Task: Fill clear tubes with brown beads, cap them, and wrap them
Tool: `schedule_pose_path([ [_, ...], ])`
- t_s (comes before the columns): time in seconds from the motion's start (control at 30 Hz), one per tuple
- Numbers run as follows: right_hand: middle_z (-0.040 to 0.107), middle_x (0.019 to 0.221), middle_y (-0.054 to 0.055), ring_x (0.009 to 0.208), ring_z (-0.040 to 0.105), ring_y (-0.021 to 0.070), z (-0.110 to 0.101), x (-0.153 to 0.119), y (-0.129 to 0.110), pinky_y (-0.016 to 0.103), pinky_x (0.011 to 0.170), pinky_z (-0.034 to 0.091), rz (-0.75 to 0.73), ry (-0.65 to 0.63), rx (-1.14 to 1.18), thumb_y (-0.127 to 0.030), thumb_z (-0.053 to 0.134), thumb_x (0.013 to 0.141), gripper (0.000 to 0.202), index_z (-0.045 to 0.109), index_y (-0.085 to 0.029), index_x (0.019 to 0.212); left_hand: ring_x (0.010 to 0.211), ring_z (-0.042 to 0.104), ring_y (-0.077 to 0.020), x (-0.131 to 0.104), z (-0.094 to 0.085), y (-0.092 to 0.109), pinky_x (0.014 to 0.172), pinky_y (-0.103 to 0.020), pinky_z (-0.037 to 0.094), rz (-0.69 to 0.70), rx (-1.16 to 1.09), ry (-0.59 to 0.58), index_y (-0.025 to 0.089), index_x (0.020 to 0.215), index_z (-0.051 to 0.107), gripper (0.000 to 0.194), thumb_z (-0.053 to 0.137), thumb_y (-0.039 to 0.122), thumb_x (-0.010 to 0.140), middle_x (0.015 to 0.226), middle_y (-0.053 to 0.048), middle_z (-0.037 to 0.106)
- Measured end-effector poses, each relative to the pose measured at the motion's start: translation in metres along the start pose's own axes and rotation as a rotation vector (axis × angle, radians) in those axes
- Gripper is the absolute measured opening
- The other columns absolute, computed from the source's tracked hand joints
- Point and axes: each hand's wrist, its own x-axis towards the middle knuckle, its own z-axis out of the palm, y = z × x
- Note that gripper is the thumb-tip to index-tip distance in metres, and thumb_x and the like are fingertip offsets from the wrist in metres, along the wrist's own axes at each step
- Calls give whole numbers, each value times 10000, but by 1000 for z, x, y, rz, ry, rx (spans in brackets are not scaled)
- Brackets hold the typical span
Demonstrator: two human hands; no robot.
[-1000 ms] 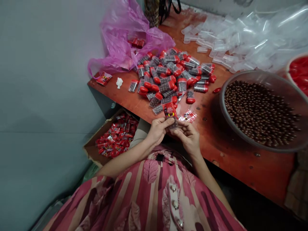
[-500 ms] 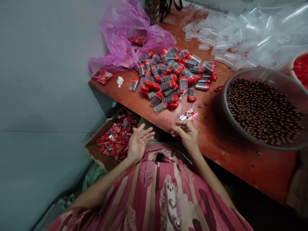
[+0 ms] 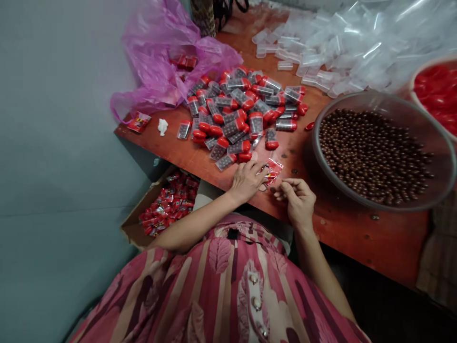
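Note:
My left hand lies palm down at the table's front edge. Its fingers are stretched out, and the tips touch the left side of a shiny red printed plastic packet. Just right of the packet is my right hand, its thumb and curled fingers drawn together; whether anything is between them is hidden. Behind my left hand spreads a pile of small clear tubes with red caps, filled with dark balls.
A grey bowl of brown balls stands right, beside a tub of red caps. Clear empty tubes lie behind. A pink plastic bag sits back left. Below the table edge, a cardboard box holds red packets.
My left hand has moved from above the box up and right onto the table, turning palm down, to the red packet. My right hand has shifted slightly right and down. The view has shifted.

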Motion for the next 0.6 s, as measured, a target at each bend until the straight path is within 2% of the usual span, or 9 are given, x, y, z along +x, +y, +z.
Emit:
schedule_pose_path([
  [0.1, 651, 680, -11, 566, 629, 107, 2, 8, 4, 222, 521, 530, 11, 5, -14, -351, 675, 778, 205, 611, -173, 856, 1109, 502, -248, -3, 0, -1, 875, -401, 360, -17, -73, 58, 249, 1099, 648, 261, 501, 288, 886, 1241, -92, 615],
  [0.23, 654, 920, 10, 747, 643, 127, 10, 21, 7, 252, 614, 560, -23, 26, -27, -352, 725, 718, 352, 582, -199, 1001, 1125, 509, -248, -4, -3, 2, 936, -419, 346, -61, -226, 104, 263, 1074, 671, 254, 510, 305, 882, 1241, -85, 623],
  [0.33, 649, 826, -15, 659, 622, 119, 16, 28, 1, 237, 559, 534, -15, -10, -24, -345, 743, 691, 459, 546, -211, 1084, 1150, 511, -252, -6, -13, 11, 990, -418, 337, -118, -419, 151, 254, 1082, 675, 266, 556, 313, 851, 1239, -82, 625],
  [0.43, 642, 726, -32, 577, 595, 112, 21, 31, -13, 225, 508, 499, 16, -91, 15, -343, 736, 695, 444, 551, -217, 1079, 1128, 549, -246, -11, -30, 16, 979, -366, 388, -292, -754, 199, 246, 1124, 655, 386, 672, 358, 755, 1218, -77, 633],
  [0.5, 659, 743, -25, 574, 597, 117, 23, 34, -22, 230, 506, 490, 60, -226, 28, -346, 745, 682, 457, 554, -219, 1077, 999, 618, -228, -13, -40, 15, 881, -320, 458, -417, -993, 134, 216, 1051, 686, 366, 672, 409, 740, 1079, -69, 689],
  [0.6, 647, 690, -23, 514, 568, 117, 26, 46, -30, 239, 479, 467, 100, -449, -101, -385, 740, 676, 475, 577, -195, 1080, 741, 654, -184, -17, -45, 5, 727, -289, 504, -556, -1267, -61, 144, 784, 723, 337, 657, 470, 727, 757, -53, 708],
])
